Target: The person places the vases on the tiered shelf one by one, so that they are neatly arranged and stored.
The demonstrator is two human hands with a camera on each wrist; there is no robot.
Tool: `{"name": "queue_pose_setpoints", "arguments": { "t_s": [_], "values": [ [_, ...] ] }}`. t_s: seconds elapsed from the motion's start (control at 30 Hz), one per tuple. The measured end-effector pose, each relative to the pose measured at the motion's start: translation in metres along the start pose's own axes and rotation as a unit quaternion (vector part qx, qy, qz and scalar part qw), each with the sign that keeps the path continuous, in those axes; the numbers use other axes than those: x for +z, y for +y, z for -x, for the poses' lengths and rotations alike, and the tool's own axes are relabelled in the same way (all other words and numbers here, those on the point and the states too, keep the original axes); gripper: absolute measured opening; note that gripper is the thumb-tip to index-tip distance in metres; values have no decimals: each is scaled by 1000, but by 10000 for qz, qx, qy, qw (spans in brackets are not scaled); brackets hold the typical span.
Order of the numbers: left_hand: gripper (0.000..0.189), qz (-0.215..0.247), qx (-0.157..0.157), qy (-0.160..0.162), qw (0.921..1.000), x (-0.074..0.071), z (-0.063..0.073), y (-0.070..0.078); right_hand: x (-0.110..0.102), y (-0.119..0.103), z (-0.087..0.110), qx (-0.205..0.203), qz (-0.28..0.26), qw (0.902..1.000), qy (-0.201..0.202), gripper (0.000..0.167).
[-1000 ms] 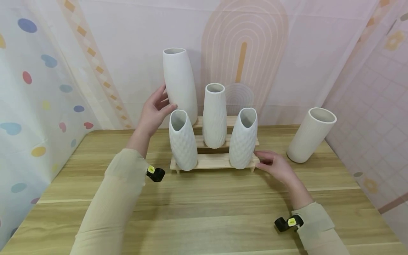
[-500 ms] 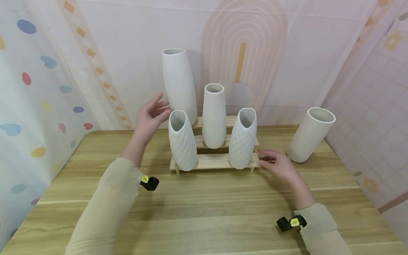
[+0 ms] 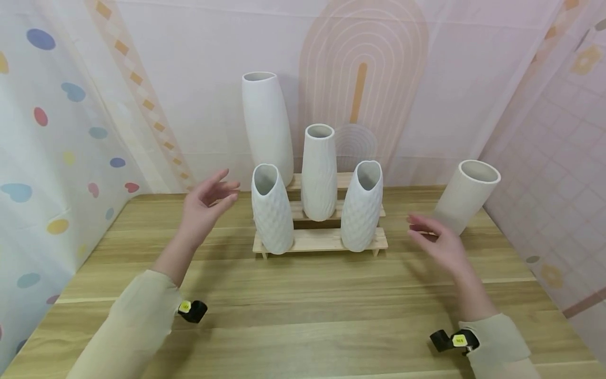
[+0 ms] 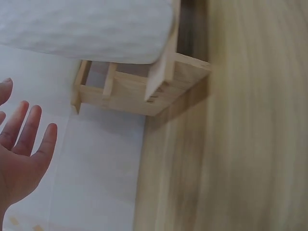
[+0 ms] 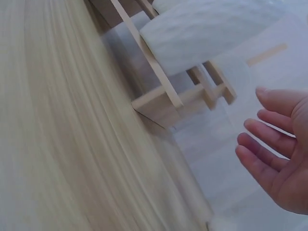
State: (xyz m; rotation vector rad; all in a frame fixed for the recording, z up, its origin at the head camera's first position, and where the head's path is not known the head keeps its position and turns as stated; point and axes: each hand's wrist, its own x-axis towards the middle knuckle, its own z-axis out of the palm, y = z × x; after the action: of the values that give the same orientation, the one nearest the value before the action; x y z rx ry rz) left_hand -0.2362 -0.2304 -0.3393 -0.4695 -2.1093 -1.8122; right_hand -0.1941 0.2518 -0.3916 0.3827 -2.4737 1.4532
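Observation:
A stepped wooden stand (image 3: 318, 240) bears several white vases. The tall smooth vase (image 3: 268, 126) stands at the back left, a ribbed vase (image 3: 319, 173) on the middle step. On the front step are a dimpled vase with a notched rim (image 3: 273, 216) at the left and a similar dimpled vase (image 3: 362, 210) at the right. Left of the stand hovers my left hand (image 3: 204, 208), holding nothing, its fingers loosely extended. My right hand (image 3: 440, 242), likewise holding nothing, is right of the stand, overlapping the lower part of the cylindrical vase (image 3: 466, 197) in the head view.
The stand and the cylindrical vase are on a wood-grain table (image 3: 303, 316). Patterned cloth (image 3: 199, 79) hangs behind the table and along both sides. Each sleeve cuff carries a small black camera.
My left hand has let go of the tall vase and drawn back left and toward me. The right hand has left the stand's right end and moved right. The vases have stayed put.

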Motion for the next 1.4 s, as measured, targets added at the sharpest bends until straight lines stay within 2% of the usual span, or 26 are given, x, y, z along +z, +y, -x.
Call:
{"name": "queue_pose_setpoints", "arguments": {
  "t_s": [0.13, 0.23, 0.43, 0.6, 0.7, 0.93, 1.1, 1.27, 1.4],
  "values": [
    [55, -147, -173, -92, 9997, -4, 17, -3, -11, 0, 5, -293, -255, 9974, 607, 38],
    [55, -104, -262, -123, 9995, -4, 29, -8, -20, 0, 9, -367, -430, 9934, 997, 38],
    [56, -118, -482, -73, 9987, 3, 51, -17, -35, -4, 12, 5, -354, 9822, 1847, 42],
    [61, -32, -1029, -144, 9946, 11, 64, -24, -44, -6, 10, 171, -398, 9690, 2432, 45],
    [64, 39, -1299, -162, 9914, 16, 71, -29, -48, -5, 8, 192, -299, 9654, 2584, 47],
    [64, 160, -1640, -297, 9859, 26, 79, -44, -55, -3, 6, 443, -173, 9542, 2953, 54],
    [64, 377, -1907, -209, 9807, 31, 81, -50, -58, -1, 4, 471, -33, 9442, 3260, 55],
    [60, 417, -1884, -229, 9809, 35, 80, -52, -63, 2, 1, 612, 55, 9391, 3380, 62],
    [58, 249, -1848, -261, 9821, 38, 78, -54, -66, 3, -2, 911, 39, 9429, 3203, 69]
  ]
}}
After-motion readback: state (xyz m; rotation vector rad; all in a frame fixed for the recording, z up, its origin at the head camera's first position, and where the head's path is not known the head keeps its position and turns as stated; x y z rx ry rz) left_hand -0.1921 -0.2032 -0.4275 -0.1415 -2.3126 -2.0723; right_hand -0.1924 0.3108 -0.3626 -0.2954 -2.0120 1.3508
